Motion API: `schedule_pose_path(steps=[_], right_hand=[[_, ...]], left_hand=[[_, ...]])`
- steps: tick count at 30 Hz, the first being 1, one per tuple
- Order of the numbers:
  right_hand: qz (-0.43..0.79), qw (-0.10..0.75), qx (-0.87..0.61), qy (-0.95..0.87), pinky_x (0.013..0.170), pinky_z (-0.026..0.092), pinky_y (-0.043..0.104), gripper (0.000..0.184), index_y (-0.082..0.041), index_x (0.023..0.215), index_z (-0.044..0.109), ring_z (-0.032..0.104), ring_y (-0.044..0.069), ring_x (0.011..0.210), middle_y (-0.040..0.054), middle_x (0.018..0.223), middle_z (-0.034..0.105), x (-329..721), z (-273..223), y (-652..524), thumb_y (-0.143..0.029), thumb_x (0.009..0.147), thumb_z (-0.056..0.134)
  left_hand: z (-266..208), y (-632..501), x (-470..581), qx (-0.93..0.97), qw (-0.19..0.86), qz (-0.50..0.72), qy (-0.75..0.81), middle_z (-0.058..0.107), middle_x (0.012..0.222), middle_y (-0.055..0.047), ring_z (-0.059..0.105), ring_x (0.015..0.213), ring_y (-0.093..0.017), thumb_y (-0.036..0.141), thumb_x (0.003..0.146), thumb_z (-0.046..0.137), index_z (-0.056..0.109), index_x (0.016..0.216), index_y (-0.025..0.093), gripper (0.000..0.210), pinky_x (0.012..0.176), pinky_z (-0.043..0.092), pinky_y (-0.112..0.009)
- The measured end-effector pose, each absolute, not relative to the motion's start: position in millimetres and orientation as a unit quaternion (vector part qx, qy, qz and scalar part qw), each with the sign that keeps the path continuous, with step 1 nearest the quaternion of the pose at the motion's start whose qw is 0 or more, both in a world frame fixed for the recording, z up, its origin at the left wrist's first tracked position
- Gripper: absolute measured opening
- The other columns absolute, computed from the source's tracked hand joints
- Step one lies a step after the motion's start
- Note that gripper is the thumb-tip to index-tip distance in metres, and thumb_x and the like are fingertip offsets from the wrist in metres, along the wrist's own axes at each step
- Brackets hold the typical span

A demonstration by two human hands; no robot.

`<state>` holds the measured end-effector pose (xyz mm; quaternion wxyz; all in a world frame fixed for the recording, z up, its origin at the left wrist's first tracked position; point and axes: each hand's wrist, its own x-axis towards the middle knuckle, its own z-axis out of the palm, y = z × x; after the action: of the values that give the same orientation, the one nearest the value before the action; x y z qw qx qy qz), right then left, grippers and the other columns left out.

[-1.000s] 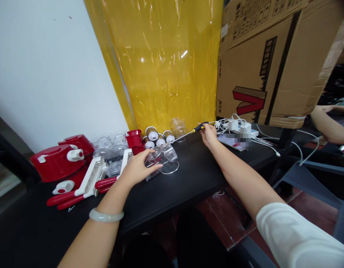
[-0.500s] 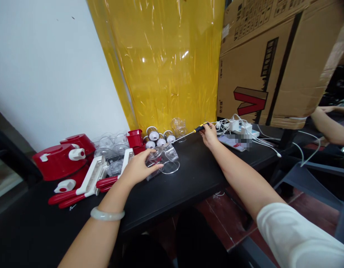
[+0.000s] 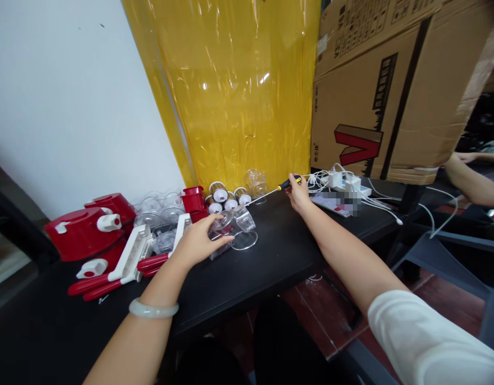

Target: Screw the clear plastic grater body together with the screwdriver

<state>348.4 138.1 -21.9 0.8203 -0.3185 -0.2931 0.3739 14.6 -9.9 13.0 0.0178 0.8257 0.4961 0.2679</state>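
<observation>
My left hand (image 3: 202, 238) is wrapped round a clear plastic part (image 3: 244, 220) with a round rim, lying on its side on the black table (image 3: 287, 248). In my right hand (image 3: 298, 193) is a screwdriver (image 3: 289, 183) with a black and yellow handle. Its long metal shaft points left and reaches the top edge of the clear part; its exact tip is hard to make out. Just behind stand several small cylinders (image 3: 218, 191) with white ends and a red plastic box (image 3: 193, 199). Another clear part (image 3: 256, 184) lies near the yellow curtain.
Red housings (image 3: 84, 232), red-handled white levers (image 3: 131, 254) and clear cups (image 3: 172, 206) crowd the left. At right are a phone (image 3: 331, 204), a power strip with white cables (image 3: 353, 184) and a large cardboard box (image 3: 359, 96). Another person's arm (image 3: 473, 182) shows at far right.
Almost nothing differs. The whole view has shifted very slightly; my left hand still holds the clear part, and the screwdriver stays at its edge.
</observation>
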Motion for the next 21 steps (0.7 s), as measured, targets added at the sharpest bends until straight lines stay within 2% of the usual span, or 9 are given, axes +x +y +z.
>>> schedule_pose_path(steps=[2, 5, 9, 14, 17, 21], right_hand=[[0.372, 0.816, -0.325, -0.299, 0.043, 0.039, 0.016, 0.049, -0.027, 0.105, 0.055, 0.05, 0.006, 0.048, -0.01, 0.07, 0.055, 350.3, -23.9, 140.5, -0.046, 0.068, 0.08], [0.379, 0.823, -0.315, -0.282, 0.045, 0.041, 0.016, 0.051, -0.027, 0.107, 0.053, 0.054, 0.007, 0.05, -0.0101, 0.068, 0.057, 350.0, -24.7, 141.9, -0.04, 0.067, 0.081], [0.407, 0.826, -0.287, -0.265, 0.053, 0.046, 0.017, 0.035, -0.025, 0.093, 0.049, 0.063, 0.009, 0.06, -0.0058, 0.071, 0.065, 346.8, -20.7, 138.0, -0.03, 0.072, 0.077], [0.45, 0.807, -0.277, -0.263, 0.062, 0.054, 0.023, 0.016, -0.023, 0.081, 0.045, 0.068, 0.013, 0.071, -0.001, 0.072, 0.069, 346.8, -15.4, 133.6, -0.025, 0.084, 0.061], [0.437, 0.811, -0.288, -0.263, 0.06, 0.054, 0.023, 0.021, -0.025, 0.084, 0.046, 0.066, 0.012, 0.069, -0.0047, 0.075, 0.066, 347.2, -16.8, 134.5, -0.033, 0.084, 0.065], [0.382, 0.819, -0.325, -0.28, 0.049, 0.045, 0.016, 0.035, -0.025, 0.085, 0.051, 0.059, 0.007, 0.057, -0.0078, 0.071, 0.059, 347.4, -20.5, 136.7, -0.042, 0.073, 0.079]], left_hand=[[12.6, -9.9, 13.7, 0.826, 0.018, 0.267, 0.496, 0.074, 0.114, -0.01, 0.071, 0.102, -0.032, 0.065, 0.078, 0.07, 0.059, 0.126, 0.023, 0.065, 0.09, 0.054, -0.045], [12.0, -9.9, 12.5, 0.827, 0.018, 0.266, 0.495, 0.073, 0.115, -0.01, 0.07, 0.103, -0.031, 0.066, 0.078, 0.07, 0.059, 0.126, 0.023, 0.065, 0.09, 0.054, -0.044], [12.1, -9.6, 12.7, 0.826, 0.017, 0.266, 0.496, 0.073, 0.116, -0.011, 0.07, 0.103, -0.032, 0.066, 0.078, 0.07, 0.059, 0.127, 0.023, 0.066, 0.091, 0.054, -0.044], [12.2, -8.6, 13.7, 0.826, 0.014, 0.268, 0.496, 0.074, 0.115, -0.011, 0.071, 0.103, -0.032, 0.066, 0.077, 0.07, 0.06, 0.126, 0.023, 0.065, 0.091, 0.054, -0.046], [12.0, -8.3, 13.2, 0.826, 0.014, 0.27, 0.494, 0.074, 0.115, -0.011, 0.071, 0.103, -0.032, 0.066, 0.077, 0.07, 0.06, 0.125, 0.024, 0.065, 0.091, 0.055, -0.046], [12.3, -8.6, 13.0, 0.827, 0.015, 0.273, 0.491, 0.074, 0.115, -0.011, 0.071, 0.102, -0.032, 0.065, 0.078, 0.07, 0.06, 0.125, 0.024, 0.064, 0.091, 0.055, -0.046]])
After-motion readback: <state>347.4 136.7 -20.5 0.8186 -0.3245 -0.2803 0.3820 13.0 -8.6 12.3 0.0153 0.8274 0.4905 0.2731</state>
